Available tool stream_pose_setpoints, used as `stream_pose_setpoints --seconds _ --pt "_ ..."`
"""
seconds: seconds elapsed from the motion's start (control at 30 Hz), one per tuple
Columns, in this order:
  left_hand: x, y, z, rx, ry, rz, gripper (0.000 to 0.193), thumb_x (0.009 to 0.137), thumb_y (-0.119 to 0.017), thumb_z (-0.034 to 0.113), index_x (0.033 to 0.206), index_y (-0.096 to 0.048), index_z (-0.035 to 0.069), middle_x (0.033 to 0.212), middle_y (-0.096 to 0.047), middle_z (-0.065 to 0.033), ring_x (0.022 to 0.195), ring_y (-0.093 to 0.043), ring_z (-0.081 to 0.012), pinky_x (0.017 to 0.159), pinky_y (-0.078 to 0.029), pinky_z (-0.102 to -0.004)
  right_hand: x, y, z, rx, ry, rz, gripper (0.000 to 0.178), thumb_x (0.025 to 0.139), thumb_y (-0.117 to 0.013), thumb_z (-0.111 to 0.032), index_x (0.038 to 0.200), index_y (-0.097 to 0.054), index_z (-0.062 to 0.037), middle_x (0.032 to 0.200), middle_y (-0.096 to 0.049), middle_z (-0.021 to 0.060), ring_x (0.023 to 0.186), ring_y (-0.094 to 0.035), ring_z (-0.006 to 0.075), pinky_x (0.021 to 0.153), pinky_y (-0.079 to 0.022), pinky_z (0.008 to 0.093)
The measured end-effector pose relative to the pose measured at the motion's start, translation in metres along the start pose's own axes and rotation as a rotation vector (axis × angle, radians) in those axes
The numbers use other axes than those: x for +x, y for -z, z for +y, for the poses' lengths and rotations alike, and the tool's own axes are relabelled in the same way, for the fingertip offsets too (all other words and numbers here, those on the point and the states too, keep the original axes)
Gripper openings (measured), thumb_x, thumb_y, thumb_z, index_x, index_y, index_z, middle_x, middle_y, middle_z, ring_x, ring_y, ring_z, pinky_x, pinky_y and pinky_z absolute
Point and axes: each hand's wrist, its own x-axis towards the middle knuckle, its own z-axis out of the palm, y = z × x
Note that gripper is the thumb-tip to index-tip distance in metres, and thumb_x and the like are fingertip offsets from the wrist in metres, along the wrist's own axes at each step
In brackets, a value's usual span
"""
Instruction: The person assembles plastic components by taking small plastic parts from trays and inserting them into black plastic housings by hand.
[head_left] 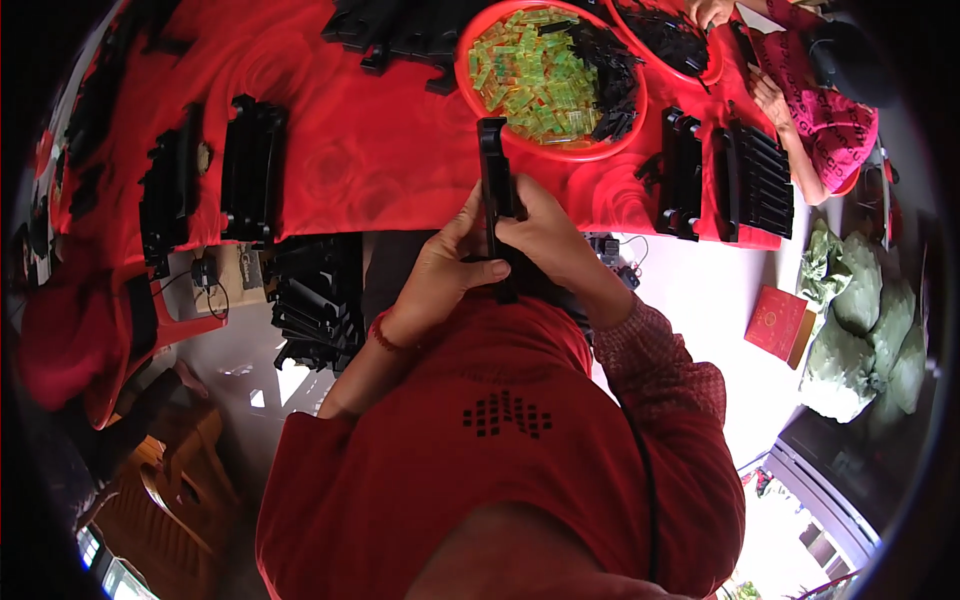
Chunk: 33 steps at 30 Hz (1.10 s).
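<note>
A long black plastic part (493, 165) stands lengthwise between my hands, at the table's near edge. My left hand (450, 258) grips its lower left side, with the thumb and fingers closed on it. From the right, my right hand (545, 232) wraps round the same part, its fingers pressed to the middle. Just beyond the part sits a red round basin (467, 80) holding many yellow-green translucent pieces (530, 75) and small black pieces (610, 85). The part's lower end is partly hidden by my hands and lap.
Stacked black parts lie on the red tablecloth (330, 130) to the left (253, 168) and right (680, 175). More black parts (315, 305) are piled below the table at left. A co-worker's hand (770, 100) is at the far right, near a second red basin (715, 62).
</note>
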Motion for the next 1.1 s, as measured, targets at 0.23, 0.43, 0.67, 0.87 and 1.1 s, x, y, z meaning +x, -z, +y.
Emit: stream_pose_setpoints --seconds 0.23,0.43,0.67,0.87,1.1 --pt "0.007 0.005 0.004 -0.036 -0.014 0.041 0.096 0.080 -0.064 -0.016 0.158 -0.022 0.021 0.106 -0.060 0.0029 0.094 -0.058 -0.0062 0.087 -0.050 -0.0232 0.002 0.005 -0.013 -0.077 -0.025 -0.047 0.043 0.089 -0.061 -0.007 0.130 -0.049 -0.0022 0.109 -0.058 0.0043 0.102 -0.058 0.0127 0.086 -0.049 0.0282" --pt "0.012 0.017 0.001 -0.017 -0.090 0.167 0.092 0.082 -0.065 -0.014 0.158 -0.023 0.017 0.103 -0.059 0.0031 0.094 -0.058 -0.0071 0.088 -0.049 -0.0229 -0.008 0.014 -0.026 -0.190 0.089 0.073 0.049 0.093 -0.065 -0.010 0.138 -0.046 -0.0017 0.111 -0.064 0.0094 0.100 -0.064 0.0156 0.084 -0.052 0.0295" --pt "0.014 0.025 0.003 -0.013 -0.136 0.201 0.075 0.086 -0.065 -0.009 0.152 -0.032 0.005 0.113 -0.060 -0.0025 0.099 -0.061 -0.0118 0.091 -0.050 -0.0261 0.005 0.116 -0.021 -0.230 0.227 0.759 0.018 0.098 -0.056 -0.008 0.110 -0.065 0.0006 0.089 -0.069 0.0051 0.072 -0.062 0.0092 0.065 -0.049 0.0208" --pt "0.015 0.024 0.001 0.055 -0.171 0.258 0.058 0.087 -0.068 -0.003 0.139 -0.042 -0.002 0.116 -0.061 -0.0070 0.103 -0.060 -0.0134 0.090 -0.050 -0.0264 -0.026 0.144 0.007 -1.277 0.322 0.892 0.014 0.091 -0.063 -0.014 0.104 -0.066 -0.0086 0.091 -0.066 0.0077 0.082 -0.064 0.0271 0.072 -0.048 0.0389" --pt "0.013 0.013 0.015 0.424 -0.203 0.478 0.052 0.083 -0.076 0.005 0.128 -0.051 -0.005 0.115 -0.062 -0.0103 0.097 -0.062 -0.0152 0.083 -0.053 -0.0266 -0.017 0.119 0.032 -1.518 0.111 0.939 0.023 0.089 -0.068 -0.028 0.102 -0.061 -0.0098 0.093 -0.066 0.0073 0.089 -0.064 0.0279 0.077 -0.046 0.0417"
